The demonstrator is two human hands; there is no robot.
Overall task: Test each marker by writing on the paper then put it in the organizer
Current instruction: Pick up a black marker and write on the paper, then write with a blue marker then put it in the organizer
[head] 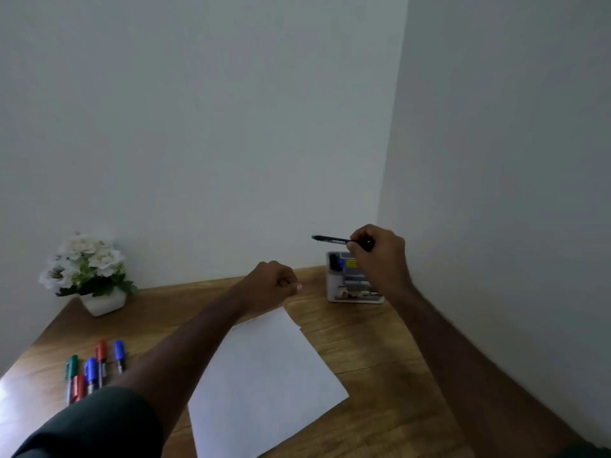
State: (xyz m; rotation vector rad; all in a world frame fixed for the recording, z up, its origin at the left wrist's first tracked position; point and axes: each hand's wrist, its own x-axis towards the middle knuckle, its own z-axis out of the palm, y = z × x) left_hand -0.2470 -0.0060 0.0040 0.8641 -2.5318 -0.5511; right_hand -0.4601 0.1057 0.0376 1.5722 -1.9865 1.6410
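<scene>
Two plain, pale walls (205,120) met at a vertical corner right of centre; the right-hand wall (502,133) appeared slightly darker. Both were bare and unmarked. A wooden table (360,342) with visible grain was set into the corner, touching both walls. Light was dim and even, with a bright sheen at the table's near left edge. A white pot of white artificial flowers (87,269) stood at the table's far left, against the wall.
</scene>
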